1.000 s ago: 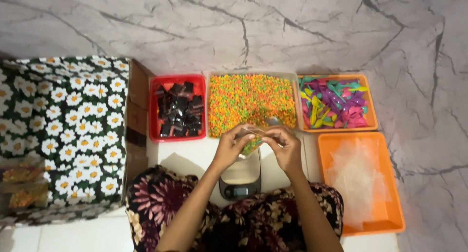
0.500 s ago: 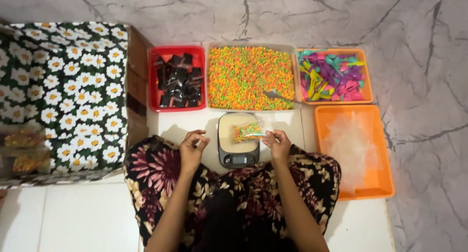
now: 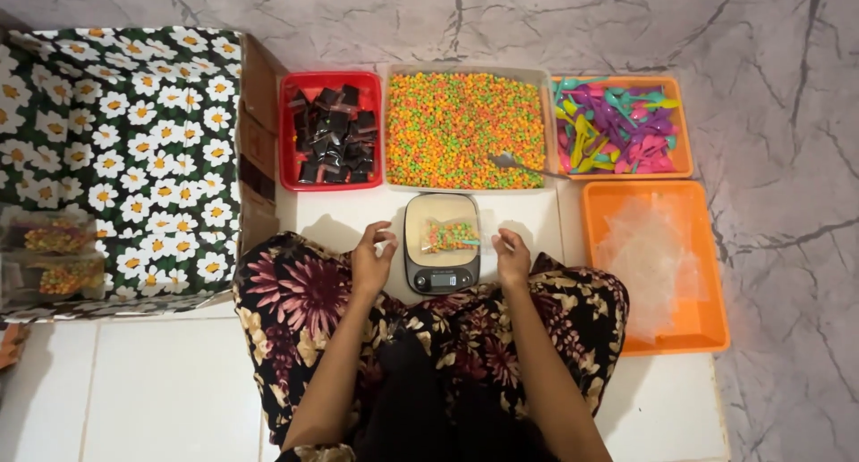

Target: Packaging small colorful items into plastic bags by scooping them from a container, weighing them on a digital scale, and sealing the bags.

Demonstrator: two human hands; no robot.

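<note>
nothing was held by either hand. the left hand [image 3: 372, 258] was kept loosely curled and empty just to the left of a small digital scale [image 3: 441, 244], close to it but not seen to touch it. the right hand [image 3: 512, 254] was likewise left open and empty, its fingers relaxed, just to the right of the scale. both hands were rested low over a lap covered in dark cloth with a red flower print [image 3: 304, 292].

on the platform of the scale a small clear bag [image 3: 450, 237] of orange and green beads was laid flat, between the two hands and apart from both.

just beyond the scale a wide tray of orange and green beads [image 3: 465, 127] was set, with a metal spoon [image 3: 512, 162] lying in its lower right part. to its left a red tray [image 3: 288, 131] was filled with small dark packets, and to its right an orange tray [image 3: 685, 122] was packed with plastic spoons in pink, purple, teal and yellow. nearer, to the right of the scale, a larger orange tray [image 3: 716, 274] was filled with clear plastic bags. a box covered in daisy-print cloth [image 3: 116, 140] was placed at the far left, with filled bead bags [image 3: 54, 261] seen at its near edge. everything was set on a marble-patterned floor [image 3: 787, 247].
</note>
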